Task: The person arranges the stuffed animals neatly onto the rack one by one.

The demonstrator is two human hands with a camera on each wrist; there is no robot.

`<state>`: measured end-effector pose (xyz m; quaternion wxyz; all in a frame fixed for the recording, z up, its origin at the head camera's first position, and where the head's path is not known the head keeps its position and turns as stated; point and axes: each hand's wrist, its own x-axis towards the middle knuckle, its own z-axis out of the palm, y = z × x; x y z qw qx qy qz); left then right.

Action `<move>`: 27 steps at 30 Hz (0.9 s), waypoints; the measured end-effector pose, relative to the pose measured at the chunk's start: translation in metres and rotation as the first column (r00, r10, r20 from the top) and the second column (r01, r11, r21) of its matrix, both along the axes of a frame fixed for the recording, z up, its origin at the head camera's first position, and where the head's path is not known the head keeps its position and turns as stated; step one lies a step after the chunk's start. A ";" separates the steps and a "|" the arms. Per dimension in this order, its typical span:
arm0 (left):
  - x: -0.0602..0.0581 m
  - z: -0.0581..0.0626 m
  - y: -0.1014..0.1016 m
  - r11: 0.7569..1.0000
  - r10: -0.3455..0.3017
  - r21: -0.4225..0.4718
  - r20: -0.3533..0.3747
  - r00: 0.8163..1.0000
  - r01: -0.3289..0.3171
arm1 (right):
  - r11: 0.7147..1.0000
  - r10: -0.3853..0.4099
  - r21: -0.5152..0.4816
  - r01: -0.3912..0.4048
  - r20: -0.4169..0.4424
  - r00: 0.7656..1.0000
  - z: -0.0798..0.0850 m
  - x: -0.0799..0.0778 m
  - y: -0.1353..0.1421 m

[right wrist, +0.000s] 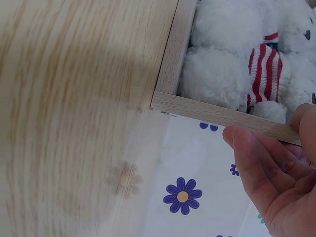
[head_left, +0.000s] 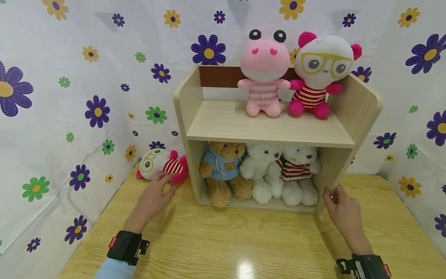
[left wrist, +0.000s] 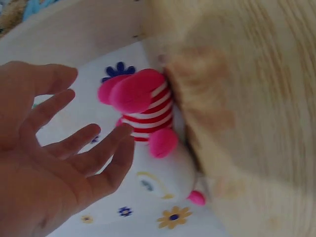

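Note:
A panda plush with yellow glasses (head_left: 152, 162) lies on its side on the table, left of a small wooden shelf (head_left: 271, 133). My left hand (head_left: 153, 199) is right by its striped body, fingers apart and loosely bent, holding nothing; the left wrist view shows a gap between thumb and fingers. My right hand (head_left: 343, 211) grips the shelf's right side panel (right wrist: 222, 114) low down, thumb on one side and fingers along the outside. In the lower compartment sit a brown teddy bear in a blue hoodie (head_left: 223, 166), a white bear (head_left: 263, 170) and a white bear in a striped sweater (head_left: 296, 172).
On the upper board sit a pink hippo-like plush (head_left: 265, 69) and another panda plush (head_left: 322, 73), to the right of it. The wooden table (head_left: 223, 240) reaches back to a flower-print cloth (head_left: 115, 69) that surrounds it behind and on both sides.

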<state>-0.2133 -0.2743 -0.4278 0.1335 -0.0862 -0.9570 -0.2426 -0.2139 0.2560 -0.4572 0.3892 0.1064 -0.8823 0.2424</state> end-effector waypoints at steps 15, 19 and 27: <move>-0.027 -0.022 0.001 0.999 -0.045 0.012 0.102 0.994 0.044 | 1.000 0.006 -0.022 -0.005 0.057 0.998 0.001 0.002 -0.003; -0.023 -0.020 -0.004 0.996 0.083 0.023 0.057 0.995 -0.084 | 1.000 0.013 -0.020 -0.012 0.053 0.998 0.001 0.002 -0.003; -0.005 0.002 -0.038 0.876 0.482 -0.072 0.193 0.855 -0.477 | 1.000 -0.002 -0.027 0.003 0.051 0.999 0.000 0.001 -0.001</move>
